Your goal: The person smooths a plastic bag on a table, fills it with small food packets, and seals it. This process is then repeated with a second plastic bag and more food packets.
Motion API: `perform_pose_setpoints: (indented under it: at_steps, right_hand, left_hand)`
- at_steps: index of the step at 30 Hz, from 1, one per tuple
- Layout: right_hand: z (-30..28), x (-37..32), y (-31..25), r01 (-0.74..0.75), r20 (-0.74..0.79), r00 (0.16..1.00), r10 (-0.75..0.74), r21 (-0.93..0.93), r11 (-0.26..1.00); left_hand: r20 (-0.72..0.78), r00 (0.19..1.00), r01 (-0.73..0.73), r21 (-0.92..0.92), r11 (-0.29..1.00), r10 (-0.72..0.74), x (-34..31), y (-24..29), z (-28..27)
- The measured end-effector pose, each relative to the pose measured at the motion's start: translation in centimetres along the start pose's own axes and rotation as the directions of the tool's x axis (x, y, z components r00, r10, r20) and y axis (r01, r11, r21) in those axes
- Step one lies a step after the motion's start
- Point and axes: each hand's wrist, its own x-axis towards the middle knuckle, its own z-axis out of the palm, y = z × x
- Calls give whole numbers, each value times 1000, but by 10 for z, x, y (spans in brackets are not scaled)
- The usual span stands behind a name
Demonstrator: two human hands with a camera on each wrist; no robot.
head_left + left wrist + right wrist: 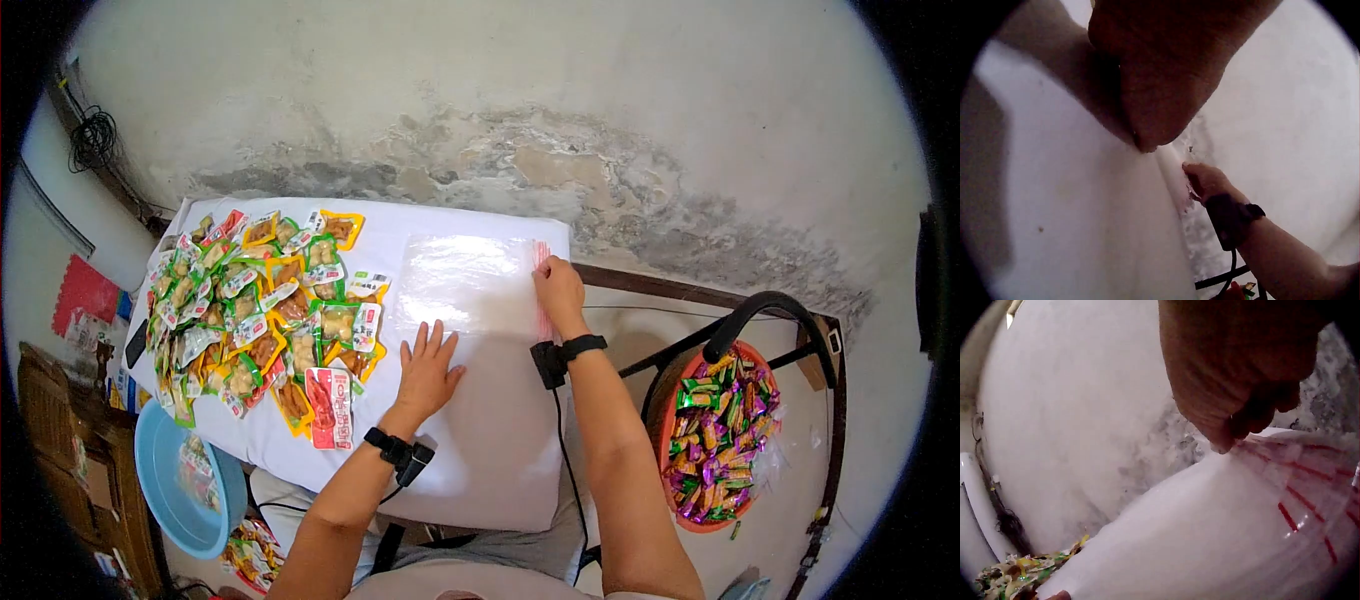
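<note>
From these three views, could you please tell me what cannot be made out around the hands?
Left wrist view: left hand fills the top, dark and blurred; its fingers cannot be told apart.
Right wrist view: right hand hides whether its fingers pinch the clear bag.
Head view: print on the snack packets is too small to read.

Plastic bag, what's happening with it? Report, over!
Left hand flat at plastic bag's near edge. Right hand curled on its red-striped end. Snack packets piled alongside, none on top.

Snack packets (260, 310): print too small to read. Blue basin (170, 480): partly hidden beneath tabletop (480, 440). Right hand (1241, 369): fingertips hidden, curled at plastic bag (1310, 481) edge.
</note>
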Motion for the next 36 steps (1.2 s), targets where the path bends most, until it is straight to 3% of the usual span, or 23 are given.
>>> perform_pose_setpoints:
  at_steps: [4,8,9,10,11,13,14,16,17,18,19,22,24,26,27,28,29,30,31,32,33,34,36]
  right_hand:
    - [-6,-3,-7,124,-140,984,-114,66,990]
    - [-13,-6,-15,230,-135,970,-204,218,949]
    - [-16,-7,-19,44,45,996,-73,458,888]
    - [-21,-10,-27,-176,251,968,16,631,755]
    - [-29,-17,-38,-172,251,968,10,632,755]
    - [-45,-35,-59,-406,400,908,127,759,509]
    - [-49,-45,-64,-402,399,909,122,761,508]
    - [-53,-73,-73,-436,434,898,68,863,254]
    - [-56,-89,-79,-441,439,896,67,861,254]
    - [-59,-107,-86,-431,421,902,92,887,165]
    - [-61,-127,-91,-415,405,906,122,907,75]
    - [-60,-194,-93,-472,473,869,143,881,-46]
    - [-57,-237,-86,-543,542,830,135,839,-34]
    - [-56,-275,-79,-689,714,693,96,619,377]
    - [-61,-291,-74,-676,758,649,65,536,506]
    - [-60,-303,-73,-689,769,635,72,521,503]
    - [-59,-315,-71,-376,565,825,8,538,754]
    - [-59,-324,-71,-15,344,927,-147,427,904]
    - [-62,-326,-76,174,183,951,-251,355,919]
    - [-61,-322,-81,170,199,947,-252,353,920]
    - [-59,-315,-86,396,83,900,-429,257,881]
    - [-55,-311,-91,595,-17,800,-599,137,792]
    - [-43,-306,-99,614,39,781,-623,129,778]
  left_hand:
    - [-25,1000,-8,-3,1000,8,-2,-2,3]
    - [-50,999,-19,-14,1000,18,-2,-4,2]
    - [-80,997,-23,-17,1000,22,-3,-4,1]
    - [-86,996,-18,-17,1000,17,-5,-3,-4]
    - [-152,988,-23,-76,997,11,-6,2,-10]
    - [-221,975,-31,-133,991,1,-14,18,-28]
    - [-231,973,-37,-199,979,-10,-21,32,-42]
    - [-239,971,-39,-263,964,-26,-36,51,-62]
    - [-323,946,-110,-308,945,5,-45,59,-68]
    - [-405,914,-183,-347,920,29,-53,64,-73]
    - [-399,917,-176,-349,920,24,-60,66,-75]
    - [-512,858,-234,-331,914,34,-82,56,-70]
    - [-568,811,-319,-222,921,144,-98,34,-56]
    - [-570,821,-250,-292,923,42,-128,34,-54]
    - [-537,839,-260,-252,932,89,-135,16,-48]
    - [-504,853,-274,-211,938,135,-142,1,-43]
    - [-479,871,-248,-228,942,114,-152,-8,-38]
    - [-471,877,-234,-237,943,99,-159,-14,-34]
    - [-461,883,-232,-272,934,85,-166,-20,-31]
    - [-452,889,-229,-306,924,70,-171,-23,-30]
    - [-471,879,-237,-302,923,71,-174,-26,-28]
    - [-468,882,-222,-307,926,57,-177,-26,-29]
    - [-511,858,-256,-331,908,55,-179,-24,-36]
